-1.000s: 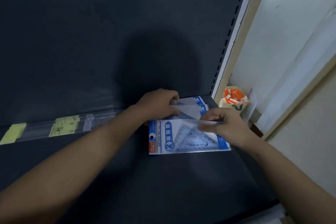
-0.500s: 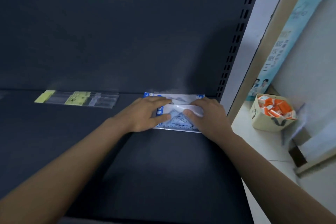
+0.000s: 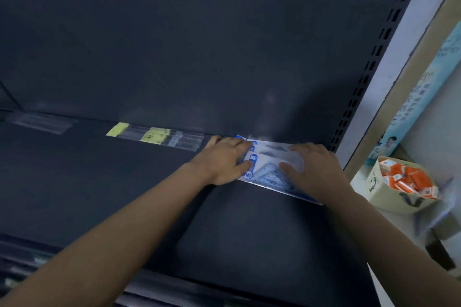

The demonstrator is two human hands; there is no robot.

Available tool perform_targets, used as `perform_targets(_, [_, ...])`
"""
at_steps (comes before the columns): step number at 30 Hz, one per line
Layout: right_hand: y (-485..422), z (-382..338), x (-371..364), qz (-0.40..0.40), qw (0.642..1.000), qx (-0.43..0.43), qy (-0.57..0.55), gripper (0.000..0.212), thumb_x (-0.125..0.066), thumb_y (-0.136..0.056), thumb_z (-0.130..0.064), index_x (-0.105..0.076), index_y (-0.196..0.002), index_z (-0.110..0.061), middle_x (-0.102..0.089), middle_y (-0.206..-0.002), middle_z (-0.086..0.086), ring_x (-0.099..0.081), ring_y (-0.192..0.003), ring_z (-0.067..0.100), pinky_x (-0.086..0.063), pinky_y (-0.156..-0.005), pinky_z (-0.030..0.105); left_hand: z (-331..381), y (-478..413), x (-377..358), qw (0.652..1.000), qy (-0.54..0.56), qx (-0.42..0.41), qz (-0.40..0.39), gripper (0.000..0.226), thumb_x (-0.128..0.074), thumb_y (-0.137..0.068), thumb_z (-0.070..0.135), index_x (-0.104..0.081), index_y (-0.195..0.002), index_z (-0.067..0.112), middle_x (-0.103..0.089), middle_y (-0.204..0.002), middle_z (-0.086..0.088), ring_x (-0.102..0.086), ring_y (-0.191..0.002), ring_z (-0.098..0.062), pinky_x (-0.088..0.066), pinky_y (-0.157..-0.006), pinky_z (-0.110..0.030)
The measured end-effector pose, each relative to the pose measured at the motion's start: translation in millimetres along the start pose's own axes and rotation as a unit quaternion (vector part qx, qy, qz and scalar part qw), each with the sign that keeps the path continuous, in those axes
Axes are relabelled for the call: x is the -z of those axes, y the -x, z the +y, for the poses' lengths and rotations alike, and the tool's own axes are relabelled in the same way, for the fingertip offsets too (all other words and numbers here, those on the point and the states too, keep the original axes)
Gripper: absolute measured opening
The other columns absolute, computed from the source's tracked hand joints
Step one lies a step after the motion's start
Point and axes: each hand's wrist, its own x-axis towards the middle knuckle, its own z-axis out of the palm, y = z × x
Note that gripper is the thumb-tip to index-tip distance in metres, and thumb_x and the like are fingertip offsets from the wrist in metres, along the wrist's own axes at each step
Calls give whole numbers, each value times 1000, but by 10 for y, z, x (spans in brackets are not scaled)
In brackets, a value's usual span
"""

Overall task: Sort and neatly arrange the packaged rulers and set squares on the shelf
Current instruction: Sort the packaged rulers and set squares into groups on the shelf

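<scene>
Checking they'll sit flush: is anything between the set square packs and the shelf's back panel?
Nothing visible. The left hand and right hand press flat on the set square packs, whose far edge seems to reach the back panel; the ruler packs lie to their left.

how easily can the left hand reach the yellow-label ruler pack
Probably yes: the ruler pack lies just beside the left hand on bare shelf, nothing between, though that hand presses the set-square pack.

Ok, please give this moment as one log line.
left hand: presses set square packs | right hand: presses them too | packs: flat, back right of shelf | ruler packs: lying to their left
</scene>
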Motion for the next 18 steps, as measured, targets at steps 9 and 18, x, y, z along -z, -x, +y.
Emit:
perform_targets(9, [-13, -1699, 18, 24, 997, 78, -11, 43, -56, -89, -40, -53, -126, -19, -61, -117, 5, -52, -109, 27, -40, -94, 38, -988, 1240, 572, 992, -65, 74, 84, 81, -24, -90, 70, -19, -152, 19, -29, -156, 3, -27, -142, -17, -14, -114, -39])
perform_targets(18, [-73, -4376, -537, 28, 987, 152, -54, 57, -55, -86, -51, -47, -131, -18, -58, -118, 6, -51, -110, 27, -41, -93, 38, -2818, 3184, 1042, 948, -169, 259, 82, 94, -15, -83, 80, -17, -152, 15, -31, -155, -4, -30, -140, -24, -24, -110, -42])
